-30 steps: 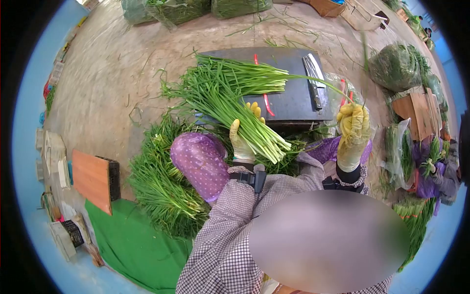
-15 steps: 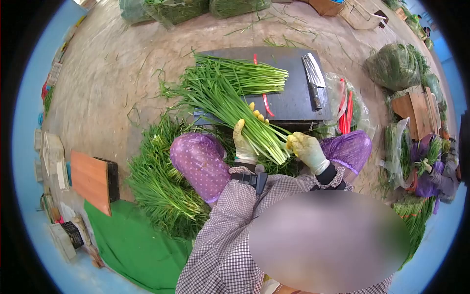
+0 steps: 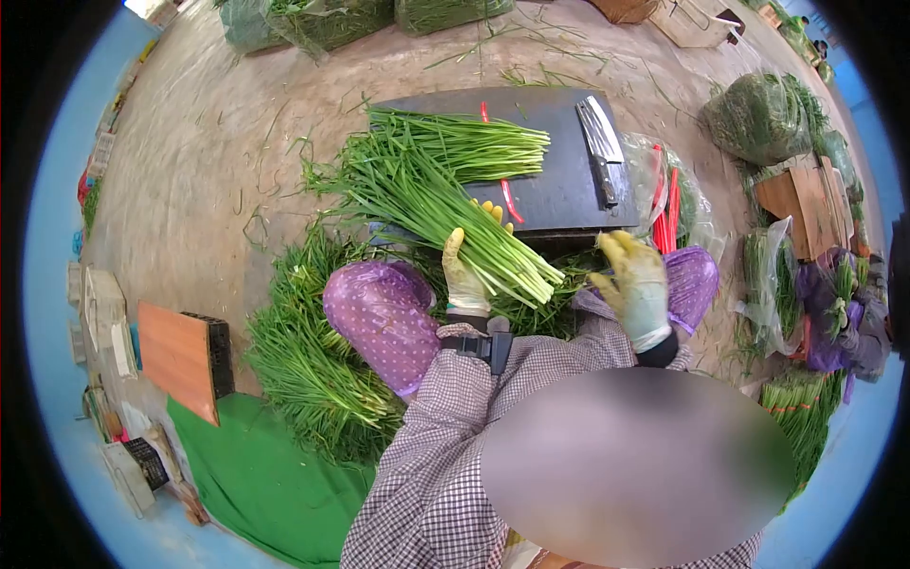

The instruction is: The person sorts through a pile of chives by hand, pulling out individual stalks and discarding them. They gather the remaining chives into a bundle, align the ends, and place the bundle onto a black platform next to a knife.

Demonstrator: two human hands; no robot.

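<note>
Over the near edge of the black board [image 3: 559, 190], your bunch of green stalks [image 3: 441, 204] lies slanted, with its pale cut ends toward you and its leafy tips fanned past the board's far-left corner. Your left hand [image 3: 466, 275] grips it from beneath near the cut ends, thumb up one side and fingertips curled over the other. Your right hand [image 3: 633, 284] hovers open by the board's near-right corner, fingers spread, just clear of the cut ends. On the board lie a second bunch [image 3: 474, 147], a cleaver [image 3: 599, 142] and red bands [image 3: 509, 199].
</note>
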